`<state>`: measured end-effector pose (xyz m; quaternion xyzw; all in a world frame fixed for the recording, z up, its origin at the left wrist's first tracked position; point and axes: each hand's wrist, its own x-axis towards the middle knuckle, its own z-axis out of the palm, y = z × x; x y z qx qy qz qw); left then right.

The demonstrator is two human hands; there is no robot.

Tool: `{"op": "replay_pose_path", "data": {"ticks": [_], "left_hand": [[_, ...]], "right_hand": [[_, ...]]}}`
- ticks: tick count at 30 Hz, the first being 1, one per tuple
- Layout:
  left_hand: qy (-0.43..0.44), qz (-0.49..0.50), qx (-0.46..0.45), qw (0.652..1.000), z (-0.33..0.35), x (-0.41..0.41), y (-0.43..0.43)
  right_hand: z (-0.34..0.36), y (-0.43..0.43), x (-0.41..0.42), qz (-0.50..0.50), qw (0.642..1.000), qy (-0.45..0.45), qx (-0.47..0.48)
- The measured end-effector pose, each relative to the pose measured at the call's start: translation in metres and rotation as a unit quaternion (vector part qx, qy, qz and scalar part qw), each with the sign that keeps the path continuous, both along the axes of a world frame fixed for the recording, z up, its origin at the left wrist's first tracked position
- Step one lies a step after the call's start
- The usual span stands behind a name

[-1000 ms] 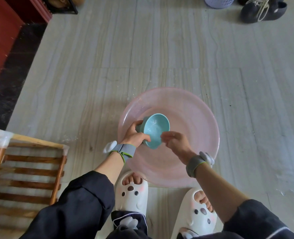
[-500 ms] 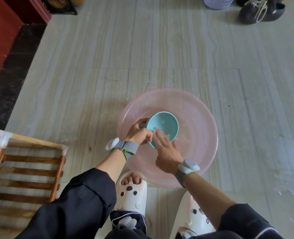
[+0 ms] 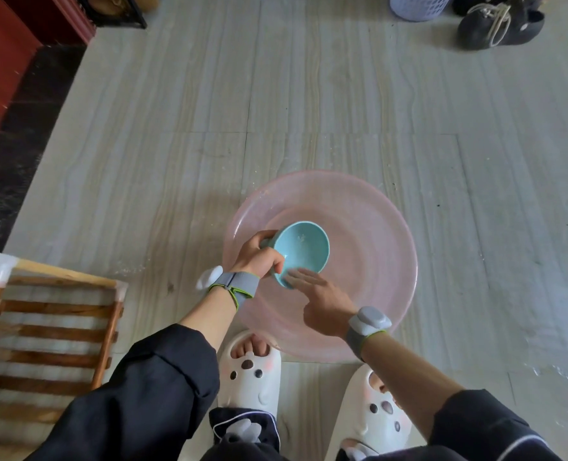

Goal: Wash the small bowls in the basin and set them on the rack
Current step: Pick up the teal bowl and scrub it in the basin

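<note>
A small glazed turquoise ceramic bowl (image 3: 300, 251), gripped tilted by the left hand (image 3: 257, 257) over the round translucent pink plastic basin (image 3: 375, 261), is rubbed by the right hand's (image 3: 322, 302) straight fingers (image 3: 297, 274), so washing is judged underway, with transfer to the slatted wooden rack (image 3: 46, 324) needed next.

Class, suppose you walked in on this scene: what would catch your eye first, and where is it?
The turquoise bowl stands out, tilted above the pink basin at centre; the left hand grips its rim while the right hand touches its outer side with straight fingers. A wooden rack sits at lower left, white animal-face slippers below the basin.
</note>
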<state>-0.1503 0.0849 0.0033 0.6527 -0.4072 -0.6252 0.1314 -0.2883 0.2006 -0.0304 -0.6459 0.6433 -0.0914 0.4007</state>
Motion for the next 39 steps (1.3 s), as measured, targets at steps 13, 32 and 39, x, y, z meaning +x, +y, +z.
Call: {"op": "replay_pose_path", "data": {"ticks": [13, 32, 39], "left_hand": [[-0.017, -0.116, 0.051, 0.992, 0.012, 0.005, -0.011], [-0.037, -0.211, 0.001, 0.977, 0.007, 0.002, 0.014], [-0.034, -0.177, 0.004, 0.984, 0.002, 0.004, 0.017]], "right_hand": [[-0.005, -0.015, -0.021, -0.38, 0.899, -0.175, 0.131], [-0.008, -0.024, -0.026, -0.435, 0.893, -0.048, 0.105], [-0.015, -0.019, -0.019, -0.417, 0.889, -0.115, 0.148]]}}
